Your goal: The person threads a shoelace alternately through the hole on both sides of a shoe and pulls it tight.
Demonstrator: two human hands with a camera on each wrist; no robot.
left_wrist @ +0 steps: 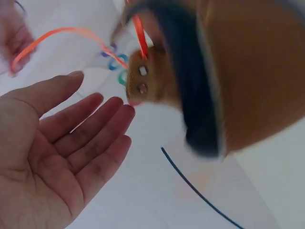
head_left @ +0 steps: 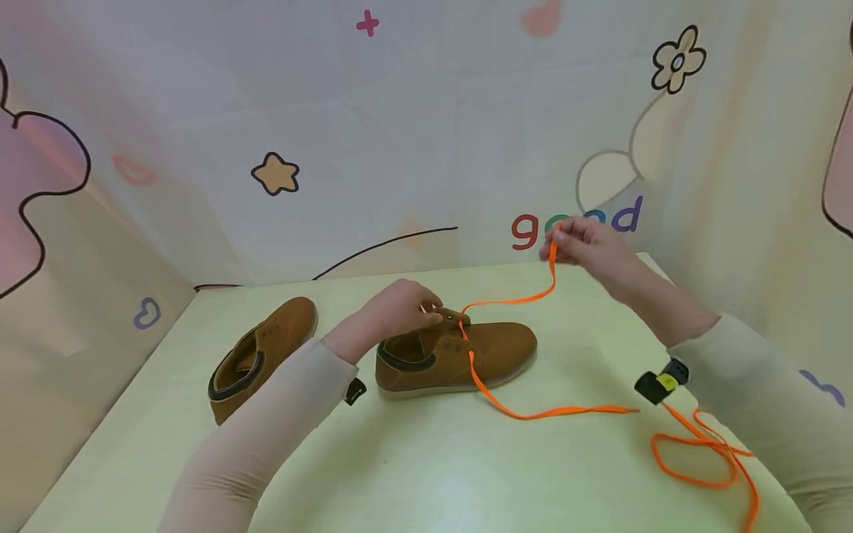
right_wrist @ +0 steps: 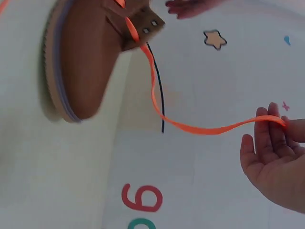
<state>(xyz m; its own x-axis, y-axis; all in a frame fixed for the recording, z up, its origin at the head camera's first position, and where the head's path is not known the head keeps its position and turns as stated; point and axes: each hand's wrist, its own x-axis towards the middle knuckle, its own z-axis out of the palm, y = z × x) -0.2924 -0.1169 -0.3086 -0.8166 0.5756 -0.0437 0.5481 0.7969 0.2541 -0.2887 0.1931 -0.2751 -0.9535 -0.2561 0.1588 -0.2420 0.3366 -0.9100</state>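
Observation:
A brown shoe (head_left: 503, 348) lies on the table with its toe to the right. An orange shoelace (head_left: 516, 301) runs through one eyelet on each side of its opening. My right hand (head_left: 593, 248) pinches one end between thumb and fingers, raised to the shoe's right; in the right wrist view that stretch of lace (right_wrist: 205, 130) hangs in a slack curve. The other end rests on the table in front. Beside the far eyelet flap (left_wrist: 138, 78), my left hand (left_wrist: 76, 148) has its fingers loosely extended, fingertips close to the flap's edge, and holds nothing.
Another brown shoe (head_left: 266, 348), with no lace in it, is on the left, partly behind my left sleeve. A second orange lace (head_left: 706, 440) lies loosely looped at the front right, under my right forearm. A patterned curtain (head_left: 400, 148) stands behind the table.

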